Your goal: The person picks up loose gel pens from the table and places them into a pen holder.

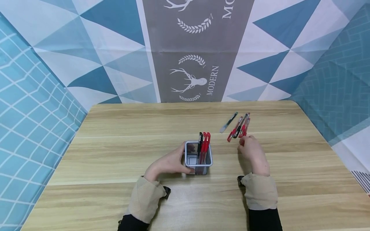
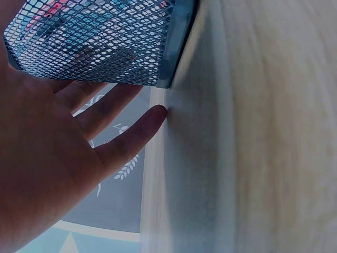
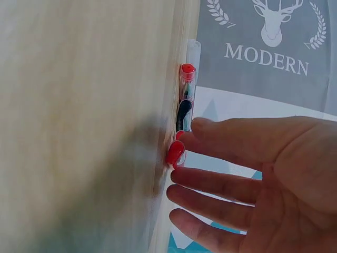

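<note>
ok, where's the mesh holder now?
Head view: the holder stands mid-table, just left of centre-right's loose pens and nearer the person, with the left hand around its left side.

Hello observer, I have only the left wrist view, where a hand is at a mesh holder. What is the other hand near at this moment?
Observer: The right hand is at the near ends of several loose pens lying on the table.

Operator: Thank you. The mesh is hiding much from me. Which pens are inside the holder?

Observer: From the head view, I count one black-capped pen and two red-capped pens.
</note>
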